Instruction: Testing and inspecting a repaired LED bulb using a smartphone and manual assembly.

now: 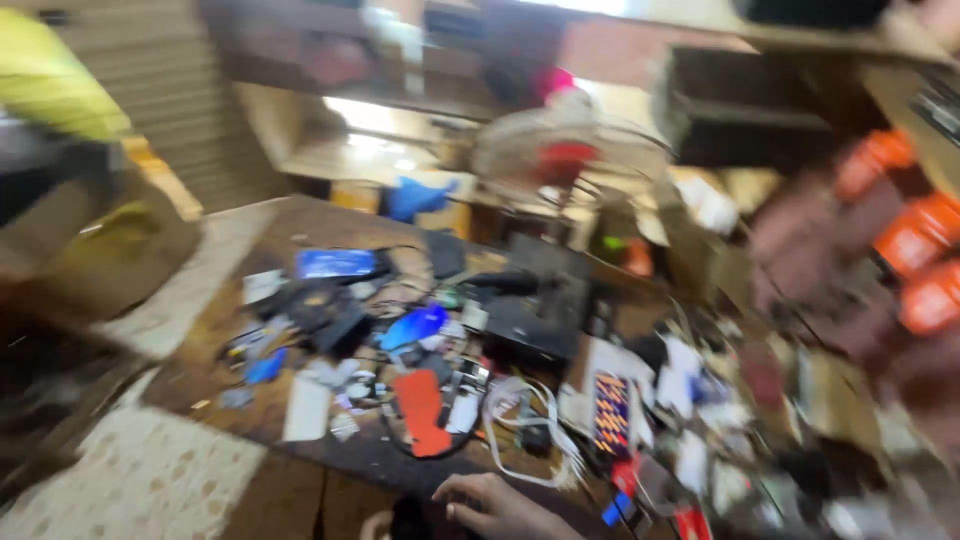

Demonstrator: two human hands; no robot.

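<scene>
We see dark wooden bench (300, 225), top crowded, picture blurred. Lying on it: blue flat case (336, 263) toward far side, black box (540, 300) mid-bench, blue oval piece (415, 325) just beside it, red flat piece (420, 410) near front edge, white card (306, 408) to its left, white cable loop (525, 425) to its right. Smaller bits we cannot tell apart.
</scene>
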